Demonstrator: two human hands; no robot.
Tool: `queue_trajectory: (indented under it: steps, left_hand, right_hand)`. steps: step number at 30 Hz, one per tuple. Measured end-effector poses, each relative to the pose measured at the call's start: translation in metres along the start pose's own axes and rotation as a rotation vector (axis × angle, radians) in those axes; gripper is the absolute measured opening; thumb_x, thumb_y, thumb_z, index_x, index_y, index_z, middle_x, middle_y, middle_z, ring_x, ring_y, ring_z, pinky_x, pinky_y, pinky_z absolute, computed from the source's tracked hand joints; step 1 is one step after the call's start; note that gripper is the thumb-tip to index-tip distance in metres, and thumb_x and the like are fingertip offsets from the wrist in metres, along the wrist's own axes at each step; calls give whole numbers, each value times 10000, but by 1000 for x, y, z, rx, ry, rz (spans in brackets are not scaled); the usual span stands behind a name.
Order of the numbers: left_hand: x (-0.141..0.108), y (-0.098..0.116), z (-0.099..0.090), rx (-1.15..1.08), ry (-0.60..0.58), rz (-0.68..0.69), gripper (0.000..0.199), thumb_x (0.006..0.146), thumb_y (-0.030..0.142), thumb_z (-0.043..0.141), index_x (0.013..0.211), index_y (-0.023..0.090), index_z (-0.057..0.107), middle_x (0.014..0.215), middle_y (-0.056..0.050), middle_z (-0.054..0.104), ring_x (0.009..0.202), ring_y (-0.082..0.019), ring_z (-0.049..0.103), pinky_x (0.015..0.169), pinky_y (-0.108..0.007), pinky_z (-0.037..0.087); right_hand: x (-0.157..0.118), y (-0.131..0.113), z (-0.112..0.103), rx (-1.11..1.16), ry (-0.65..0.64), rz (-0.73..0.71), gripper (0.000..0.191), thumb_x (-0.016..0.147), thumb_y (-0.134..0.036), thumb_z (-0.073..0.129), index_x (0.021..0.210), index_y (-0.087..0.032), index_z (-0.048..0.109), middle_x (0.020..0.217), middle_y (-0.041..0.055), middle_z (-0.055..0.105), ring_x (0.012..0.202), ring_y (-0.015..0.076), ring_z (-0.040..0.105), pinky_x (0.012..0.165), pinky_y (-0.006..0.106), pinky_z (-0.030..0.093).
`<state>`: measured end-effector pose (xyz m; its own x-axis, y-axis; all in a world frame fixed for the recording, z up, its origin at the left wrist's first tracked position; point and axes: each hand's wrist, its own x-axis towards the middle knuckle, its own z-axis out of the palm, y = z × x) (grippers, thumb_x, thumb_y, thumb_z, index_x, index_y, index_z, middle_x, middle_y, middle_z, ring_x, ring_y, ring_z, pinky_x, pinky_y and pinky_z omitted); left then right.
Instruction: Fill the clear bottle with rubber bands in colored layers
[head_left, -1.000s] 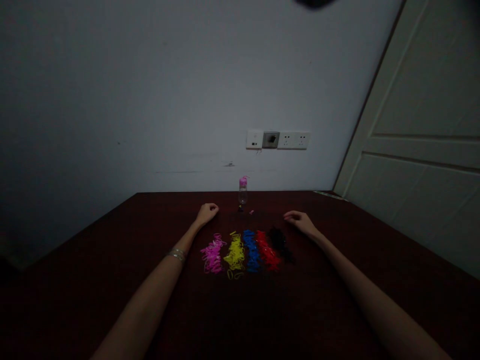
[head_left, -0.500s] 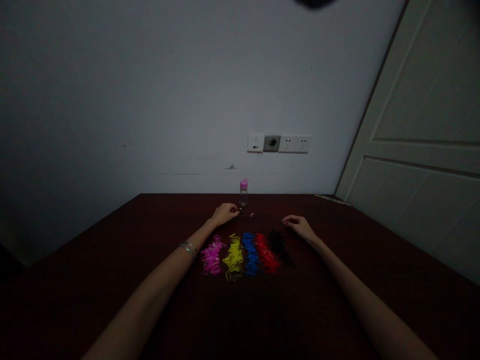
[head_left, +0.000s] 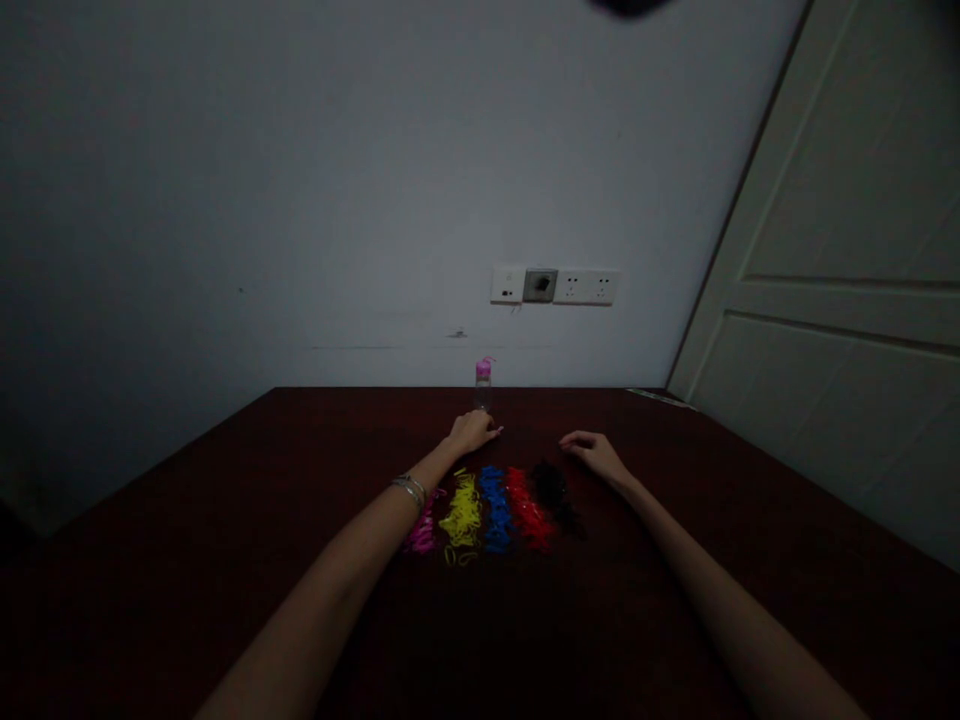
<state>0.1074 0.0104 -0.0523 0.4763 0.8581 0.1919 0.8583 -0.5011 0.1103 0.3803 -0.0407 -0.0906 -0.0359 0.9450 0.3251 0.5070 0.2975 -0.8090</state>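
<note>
My left hand (head_left: 472, 430) reaches over the table just in front of a small clear bottle with a pink cap (head_left: 484, 380). Its fingers are closed at a tiny pink rubber band (head_left: 500, 430), mostly covered by the fingertips. My right hand (head_left: 591, 450) rests on the table, fingers loosely bent, with nothing visible in it. Closest to it lies a pile of black rubber bands (head_left: 553, 485). Further left are piles of red rubber bands (head_left: 527, 510), blue rubber bands (head_left: 496, 510), yellow rubber bands (head_left: 463, 510) and pink rubber bands (head_left: 424, 530), the last partly hidden by my left forearm.
The dark reddish table (head_left: 225, 560) runs back to a pale wall (head_left: 337, 200). Sockets and switches (head_left: 555, 286) are set in the wall above the table. A panelled door (head_left: 840, 300) stands at the right.
My left hand has moved right to the small pink band, and its forearm now covers part of the pink pile. The small dark object beside it is now hidden. My right hand has stayed put.
</note>
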Motion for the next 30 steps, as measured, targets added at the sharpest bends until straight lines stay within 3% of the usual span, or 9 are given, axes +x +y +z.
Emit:
queue_trajectory:
  steps: [9, 21, 30]
  left_hand:
    - [1, 6, -2, -2, -39, -14, 443, 860, 518, 343, 985, 238, 662, 995, -68, 648, 948, -195, 591, 773, -250, 438]
    - [6, 5, 5, -49, 46, 36, 316, 845, 433, 448, 942, 234, 673, 1001, -64, 646, 928, -202, 592, 747, -253, 442]
    - [9, 6, 4, -159, 33, 4, 232, 823, 331, 514, 940, 216, 677, 976, -45, 662, 905, -164, 591, 738, -225, 433]
  right_hand:
    - [0, 1, 1, 35, -3, 19, 188, 623, -307, 567, 715, -175, 665, 762, 46, 686, 773, 200, 616, 744, 311, 446]
    - [-2, -5, 3, 15, 19, 17, 171, 624, -293, 567, 702, -180, 667, 771, 41, 688, 785, 202, 612, 757, 310, 438]
    - [-1, -6, 3, 31, 7, 28, 187, 620, -310, 571, 703, -171, 665, 757, 47, 685, 755, 195, 610, 733, 306, 443]
